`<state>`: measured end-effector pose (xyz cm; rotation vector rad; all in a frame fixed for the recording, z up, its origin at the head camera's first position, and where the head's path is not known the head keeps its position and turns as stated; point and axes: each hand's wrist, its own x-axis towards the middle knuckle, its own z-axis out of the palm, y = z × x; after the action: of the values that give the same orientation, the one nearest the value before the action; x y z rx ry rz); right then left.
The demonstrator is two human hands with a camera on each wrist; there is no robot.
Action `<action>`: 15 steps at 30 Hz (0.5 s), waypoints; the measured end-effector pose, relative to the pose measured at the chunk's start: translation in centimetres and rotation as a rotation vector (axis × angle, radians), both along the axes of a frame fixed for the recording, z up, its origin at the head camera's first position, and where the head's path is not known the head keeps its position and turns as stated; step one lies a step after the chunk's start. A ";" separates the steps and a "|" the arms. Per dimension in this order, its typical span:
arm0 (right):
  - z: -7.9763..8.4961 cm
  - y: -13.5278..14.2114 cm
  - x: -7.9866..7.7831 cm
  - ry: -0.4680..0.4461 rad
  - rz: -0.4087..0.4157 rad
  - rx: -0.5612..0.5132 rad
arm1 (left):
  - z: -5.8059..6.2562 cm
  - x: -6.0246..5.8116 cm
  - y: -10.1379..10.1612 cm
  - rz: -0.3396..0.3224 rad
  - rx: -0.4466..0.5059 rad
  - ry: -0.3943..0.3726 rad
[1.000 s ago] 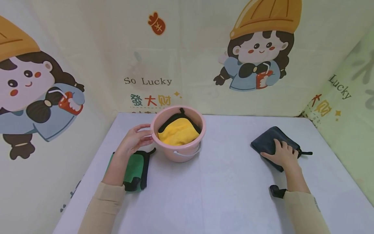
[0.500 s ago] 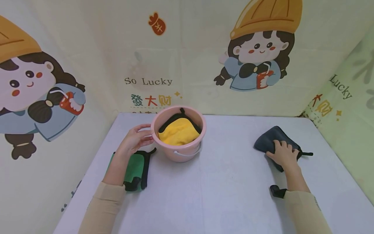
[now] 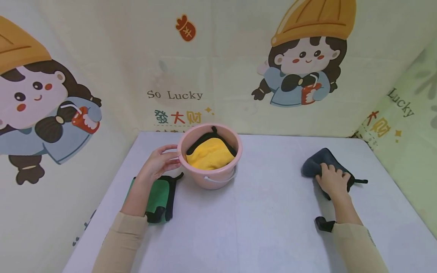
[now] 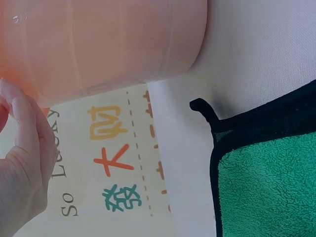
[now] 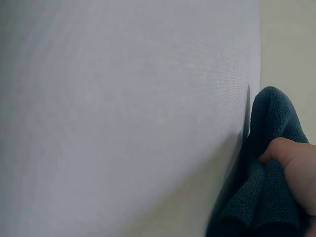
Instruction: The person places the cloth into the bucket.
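My right hand (image 3: pixel 334 181) grips a dark blue towel (image 3: pixel 324 155) at the right of the table, bunching it between thumb and fingers. In the right wrist view the thumb presses into a fold of the fuzzy towel (image 5: pixel 271 111), which is puckered and raised. My left hand (image 3: pixel 160 163) has loosely bent fingers, with the fingertips right at the rim of an upright pink bucket (image 3: pixel 196 175). Inside the bucket sits a yellow towel (image 3: pixel 209 153) with a black border. Beneath my left forearm lies a green towel (image 3: pixel 158 195), also black-edged, with a small loop at its corner.
A white-covered table (image 3: pixel 266 220) bears everything. The bucket's white handle (image 3: pixel 220 180) hangs down its front side. Behind and at both sides rises a printed cloth backdrop (image 3: pixel 225 57) with cartoon figures. A small black device (image 3: pixel 324 224) is at my right wrist.
My right thumb has drawn in toward the fingers, gathering the dark blue towel so its left side lifts and folds. My left hand and the bucket keep their places.
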<state>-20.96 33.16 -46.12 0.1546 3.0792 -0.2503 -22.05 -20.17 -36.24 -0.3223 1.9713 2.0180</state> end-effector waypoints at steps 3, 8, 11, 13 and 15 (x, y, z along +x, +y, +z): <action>0.0 0.1 0.1 0.029 -0.003 0.000 | 0.0 0.0 0.1 0.001 0.003 -0.004; 0.2 0.0 0.1 0.059 -0.011 0.015 | 0.1 0.0 0.1 0.009 0.004 -0.013; 0.6 0.0 0.1 0.074 -0.014 0.031 | 0.1 0.0 0.1 0.009 0.004 -0.014; 1.1 0.0 0.1 0.078 -0.012 0.043 | 0.1 0.1 0.1 0.007 0.004 -0.010; 1.5 -0.1 0.2 0.095 -0.011 0.051 | 0.2 0.1 0.1 0.001 0.005 -0.006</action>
<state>-20.79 33.04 -44.60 0.1665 3.1816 -0.1847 -21.98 -20.07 -36.07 -0.3281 1.9632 2.0200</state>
